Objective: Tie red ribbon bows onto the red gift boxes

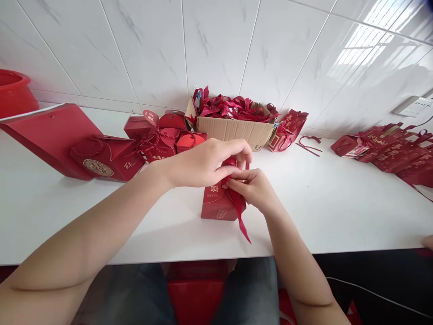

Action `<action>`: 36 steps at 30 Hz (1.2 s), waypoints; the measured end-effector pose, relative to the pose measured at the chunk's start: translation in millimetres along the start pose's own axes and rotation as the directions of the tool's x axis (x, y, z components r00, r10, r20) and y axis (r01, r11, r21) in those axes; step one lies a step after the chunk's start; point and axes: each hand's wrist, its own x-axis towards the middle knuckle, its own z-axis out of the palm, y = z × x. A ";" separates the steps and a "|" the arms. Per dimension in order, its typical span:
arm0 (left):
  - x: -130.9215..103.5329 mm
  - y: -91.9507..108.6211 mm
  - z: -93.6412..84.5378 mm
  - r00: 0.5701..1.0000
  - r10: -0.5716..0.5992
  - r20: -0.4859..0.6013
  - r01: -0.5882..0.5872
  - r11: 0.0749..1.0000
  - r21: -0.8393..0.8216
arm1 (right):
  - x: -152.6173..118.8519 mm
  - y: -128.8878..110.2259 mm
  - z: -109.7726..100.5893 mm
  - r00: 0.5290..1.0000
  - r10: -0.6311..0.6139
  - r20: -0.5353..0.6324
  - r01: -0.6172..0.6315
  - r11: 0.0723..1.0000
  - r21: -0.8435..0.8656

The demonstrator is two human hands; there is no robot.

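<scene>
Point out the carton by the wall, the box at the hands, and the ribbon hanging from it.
Carton (233,132): head view, on its front wall.
Box (216,205): head view, on its lower front.
Ribbon (238,209): head view, on its hanging tail.

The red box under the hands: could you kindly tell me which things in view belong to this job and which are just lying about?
Likely in the job:
red box
ribbon at the left hand and right hand
carton of ribbons

Seemingly just lying about:
red tub
wall socket
</scene>
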 end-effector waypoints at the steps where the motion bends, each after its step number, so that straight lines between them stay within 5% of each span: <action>1: 6.4 -0.4 1.5 1.000 0.004 -0.010 -0.004 1.000 -0.012 | -0.3 0.9 0.1 0.999 -0.029 0.024 0.029 0.999 -0.017; 7: 28.0 -20.8 11.8 0.999 -0.031 -0.008 0.031 0.997 -0.072 | -0.7 4.4 -2.0 0.987 -0.094 0.131 0.093 0.996 0.015; 9: 24.3 -27.4 14.7 0.991 -0.065 -0.120 0.066 0.998 0.004 | 0.2 4.2 -1.2 0.990 -0.094 0.102 0.094 0.996 0.005; 10: 20.0 -29.4 16.1 0.968 -0.083 -0.236 0.102 0.992 0.068 | 0.6 4.1 -0.5 0.992 -0.099 0.084 0.099 0.995 -0.002; 12: 7.6 -30.2 18.7 0.858 -0.110 -0.501 0.220 0.961 0.166 | 1.1 3.8 1.0 0.992 -0.110 0.061 0.111 0.994 -0.012; 14: -7.1 -28.0 21.7 0.765 -0.178 -0.619 0.322 0.938 0.128 | 0.9 4.0 2.4 0.991 -0.118 0.057 0.119 0.993 -0.016; 17: -25.2 -23.8 27.8 0.817 -0.341 -0.465 0.363 0.931 -0.046 | 0.0 4.8 3.8 0.990 -0.134 0.031 0.135 0.990 -0.029; 21: -33.5 -24.9 38.2 0.871 -0.390 -0.298 0.335 0.916 -0.221 | -0.2 6.8 5.5 0.990 -0.141 0.001 0.141 0.989 -0.039; 27: -38.5 -32.6 51.0 0.820 -0.413 -0.395 0.269 0.889 -0.372 | -1.2 11.9 9.6 0.995 -0.075 -0.062 0.084 0.985 0.150; 36: -43.5 -30.4 59.7 0.861 -0.381 -0.336 0.191 0.855 -0.482 | -2.6 14.3 13.3 0.989 -0.111 -0.097 0.127 0.976 0.178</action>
